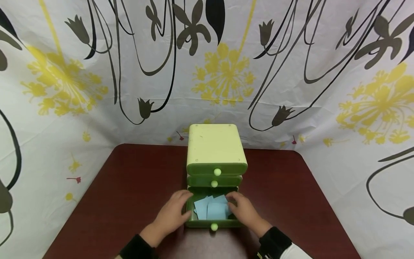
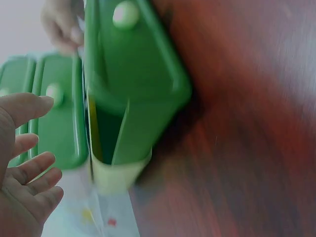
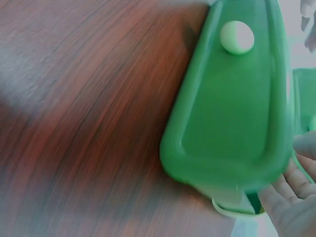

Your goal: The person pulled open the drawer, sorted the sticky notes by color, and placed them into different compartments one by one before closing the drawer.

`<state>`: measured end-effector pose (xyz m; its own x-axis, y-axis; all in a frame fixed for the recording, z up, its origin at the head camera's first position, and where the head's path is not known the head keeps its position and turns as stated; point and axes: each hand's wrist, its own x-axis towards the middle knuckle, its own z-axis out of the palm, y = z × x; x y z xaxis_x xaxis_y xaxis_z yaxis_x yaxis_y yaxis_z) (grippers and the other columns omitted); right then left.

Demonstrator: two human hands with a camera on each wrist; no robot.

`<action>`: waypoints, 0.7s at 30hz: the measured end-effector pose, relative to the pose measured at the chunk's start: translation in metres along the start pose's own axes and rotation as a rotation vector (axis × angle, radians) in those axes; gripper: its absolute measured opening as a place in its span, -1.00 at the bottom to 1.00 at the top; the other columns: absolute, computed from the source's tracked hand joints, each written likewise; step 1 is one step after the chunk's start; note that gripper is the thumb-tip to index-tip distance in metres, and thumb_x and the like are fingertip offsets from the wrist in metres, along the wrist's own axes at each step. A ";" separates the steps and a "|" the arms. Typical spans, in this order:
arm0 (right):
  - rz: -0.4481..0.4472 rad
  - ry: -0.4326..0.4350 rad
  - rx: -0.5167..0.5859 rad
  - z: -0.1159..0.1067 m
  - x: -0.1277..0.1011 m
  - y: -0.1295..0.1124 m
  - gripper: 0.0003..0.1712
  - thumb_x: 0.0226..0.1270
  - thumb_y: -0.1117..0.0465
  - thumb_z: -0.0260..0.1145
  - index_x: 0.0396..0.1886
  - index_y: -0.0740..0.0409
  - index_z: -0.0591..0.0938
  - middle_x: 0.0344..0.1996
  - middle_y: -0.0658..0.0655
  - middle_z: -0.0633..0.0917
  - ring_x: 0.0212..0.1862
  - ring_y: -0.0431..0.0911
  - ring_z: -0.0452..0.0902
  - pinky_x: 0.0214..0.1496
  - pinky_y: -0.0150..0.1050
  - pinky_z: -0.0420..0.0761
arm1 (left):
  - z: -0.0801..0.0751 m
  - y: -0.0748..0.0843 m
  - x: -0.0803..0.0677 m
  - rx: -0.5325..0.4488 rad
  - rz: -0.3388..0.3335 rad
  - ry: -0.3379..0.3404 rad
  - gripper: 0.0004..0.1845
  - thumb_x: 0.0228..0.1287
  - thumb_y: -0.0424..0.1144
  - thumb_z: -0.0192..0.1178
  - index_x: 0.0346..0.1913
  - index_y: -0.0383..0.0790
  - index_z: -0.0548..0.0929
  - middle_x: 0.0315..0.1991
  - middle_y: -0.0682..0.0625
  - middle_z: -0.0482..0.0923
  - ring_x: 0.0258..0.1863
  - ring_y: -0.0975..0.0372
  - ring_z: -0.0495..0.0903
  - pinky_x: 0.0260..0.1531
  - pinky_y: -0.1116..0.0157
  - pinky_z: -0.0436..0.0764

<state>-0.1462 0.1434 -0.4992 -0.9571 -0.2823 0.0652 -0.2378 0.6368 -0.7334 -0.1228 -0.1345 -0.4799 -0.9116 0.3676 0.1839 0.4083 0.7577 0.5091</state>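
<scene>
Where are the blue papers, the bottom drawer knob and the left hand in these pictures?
blue papers (image 1: 211, 208), head view, middle of the pile inside the open drawer.
bottom drawer knob (image 1: 214, 226), head view, centre of the pale round knob.
left hand (image 1: 171, 216), head view, back of the hand.

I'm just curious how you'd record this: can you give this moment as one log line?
left hand: open, beside pulled-out bottom green plastic drawer | right hand: open, at its other side | inside: light blue paper slips | upper drawers: closed

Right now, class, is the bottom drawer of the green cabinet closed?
No, the bottom drawer is pulled out, showing blue papers inside between the left hand and right hand.
</scene>
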 end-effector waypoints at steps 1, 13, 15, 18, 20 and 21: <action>0.018 0.037 0.014 -0.003 -0.002 0.002 -0.72 0.31 0.39 0.26 0.02 0.26 0.58 -0.05 0.16 0.62 0.01 0.09 0.55 -0.06 -0.04 0.58 | -0.003 -0.005 0.002 -0.015 -0.035 0.021 -0.44 0.16 -0.22 0.37 0.23 -0.24 0.49 0.21 -0.16 0.43 0.22 -0.01 0.41 0.10 0.03 0.53; 0.320 0.181 0.139 -0.036 -0.037 0.030 -0.58 0.38 0.35 0.18 0.19 0.41 0.44 0.02 0.32 0.59 0.10 0.19 0.49 0.09 0.06 0.54 | -0.044 -0.059 0.028 -0.270 -0.334 0.115 -0.41 0.36 -0.21 0.18 0.37 -0.37 0.30 0.34 -0.33 0.25 0.32 -0.18 0.26 0.20 -0.16 0.37; 0.379 0.162 0.153 -0.035 -0.042 0.035 -0.57 0.37 0.34 0.18 0.19 0.44 0.44 -0.02 0.31 0.62 0.06 0.19 0.52 0.02 0.02 0.58 | -0.049 -0.063 0.033 -0.316 -0.373 0.119 -0.41 0.39 -0.19 0.14 0.38 -0.38 0.28 0.34 -0.35 0.24 0.33 -0.19 0.23 0.21 -0.16 0.35; 0.458 0.130 0.194 -0.031 -0.050 0.039 -0.55 0.36 0.32 0.19 0.18 0.46 0.45 -0.07 0.30 0.64 -0.03 0.14 0.57 -0.12 -0.05 0.62 | -0.055 -0.067 0.040 -0.384 -0.432 0.120 -0.41 0.44 -0.16 0.08 0.39 -0.37 0.24 0.36 -0.35 0.21 0.36 -0.20 0.18 0.22 -0.16 0.33; 0.501 0.109 0.233 -0.028 -0.056 0.040 -0.55 0.35 0.31 0.20 0.16 0.49 0.45 -0.11 0.28 0.66 -0.09 0.08 0.59 -0.17 -0.09 0.62 | -0.059 -0.068 0.045 -0.424 -0.466 0.125 -0.41 0.46 -0.13 0.05 0.40 -0.36 0.22 0.37 -0.34 0.19 0.37 -0.20 0.17 0.22 -0.16 0.33; 0.516 0.102 0.243 -0.026 -0.059 0.039 -0.54 0.33 0.31 0.21 0.15 0.51 0.45 -0.13 0.27 0.66 -0.12 0.06 0.60 -0.18 -0.10 0.62 | -0.060 -0.068 0.048 -0.438 -0.480 0.128 -0.41 0.47 -0.10 0.04 0.40 -0.35 0.21 0.38 -0.34 0.18 0.37 -0.19 0.16 0.22 -0.16 0.33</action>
<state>-0.1034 0.2040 -0.5141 -0.9531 0.0987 -0.2859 0.2968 0.4871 -0.8213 -0.1977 -0.2011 -0.4550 -0.9970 -0.0435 -0.0644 -0.0776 0.5220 0.8494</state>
